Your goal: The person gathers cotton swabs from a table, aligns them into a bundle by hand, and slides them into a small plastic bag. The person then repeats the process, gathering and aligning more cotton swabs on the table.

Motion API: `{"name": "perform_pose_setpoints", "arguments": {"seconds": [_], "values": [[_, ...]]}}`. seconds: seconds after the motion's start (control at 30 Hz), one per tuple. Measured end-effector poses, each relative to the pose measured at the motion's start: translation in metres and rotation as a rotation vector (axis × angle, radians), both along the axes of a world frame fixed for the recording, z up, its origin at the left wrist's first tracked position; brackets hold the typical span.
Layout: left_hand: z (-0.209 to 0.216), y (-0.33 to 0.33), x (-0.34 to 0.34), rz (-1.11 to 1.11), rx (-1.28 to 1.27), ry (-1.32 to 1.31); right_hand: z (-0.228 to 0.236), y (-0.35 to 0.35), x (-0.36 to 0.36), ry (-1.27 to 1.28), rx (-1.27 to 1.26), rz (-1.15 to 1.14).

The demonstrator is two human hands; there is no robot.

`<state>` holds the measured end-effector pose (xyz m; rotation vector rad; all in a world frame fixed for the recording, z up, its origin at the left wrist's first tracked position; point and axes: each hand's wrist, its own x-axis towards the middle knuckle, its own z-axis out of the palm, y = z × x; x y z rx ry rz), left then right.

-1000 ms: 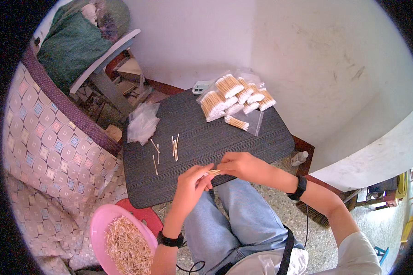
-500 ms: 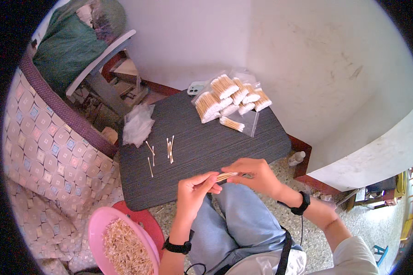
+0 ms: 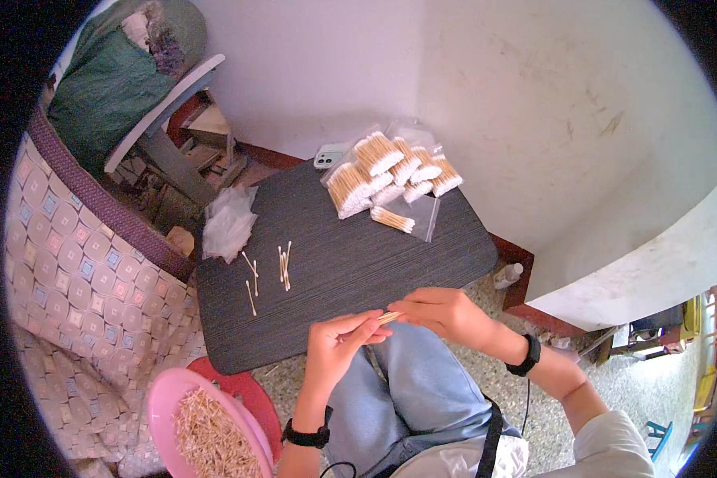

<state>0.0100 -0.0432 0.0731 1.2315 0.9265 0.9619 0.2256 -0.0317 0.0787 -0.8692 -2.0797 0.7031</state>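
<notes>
Both hands — left hand [image 3: 338, 344], right hand [image 3: 436, 312] — pinch swab bundle [image 3: 388, 317] past table [image 3: 446, 255] edge

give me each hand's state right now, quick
Left hand: closed on a small bunch of cotton swabs.
Right hand: fingers pinched on the other end of the same bunch.

1. The thin sticks [image 3: 389, 317] pinched between both hands are mostly covered by the fingers [image 3: 364, 325]; their count is too small to tell.
2. The phone [image 3: 327, 156] at the counter's [image 3: 350, 271] far edge is half hidden behind the bagged swab bundles [image 3: 378, 171].
3. The pink bowl [image 3: 161, 406] beyond the counter's near-left corner is cut off by the picture's lower edge.
4. The counter's near edge is hidden behind the left hand [image 3: 334, 350].
</notes>
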Motion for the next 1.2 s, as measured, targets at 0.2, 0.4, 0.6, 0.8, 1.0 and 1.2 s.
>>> {"name": "perform_pose_setpoints", "arguments": {"seconds": [0.2,0.4,0.6,0.8,1.0,1.2], "values": [[-0.008,0.022,0.036,-0.010,-0.013,-0.065,-0.002,0.005,0.027,-0.106,0.163,-0.106],[-0.030,0.058,0.078,0.032,0.106,-0.011,-0.001,0.012,0.059,-0.067,0.084,-0.401],[-0.043,0.093,0.115,0.285,0.558,0.568,-0.022,0.029,0.073,0.083,-0.087,-0.830],[-0.044,0.107,0.135,0.297,0.554,0.788,-0.038,0.051,0.065,0.027,-0.046,-0.861],[-0.057,0.113,0.139,0.334,0.565,0.782,-0.046,0.055,0.059,0.086,-0.071,-0.824],[-0.061,0.109,0.130,0.413,0.597,0.555,-0.039,0.052,0.046,0.165,-0.200,-0.793]]}}
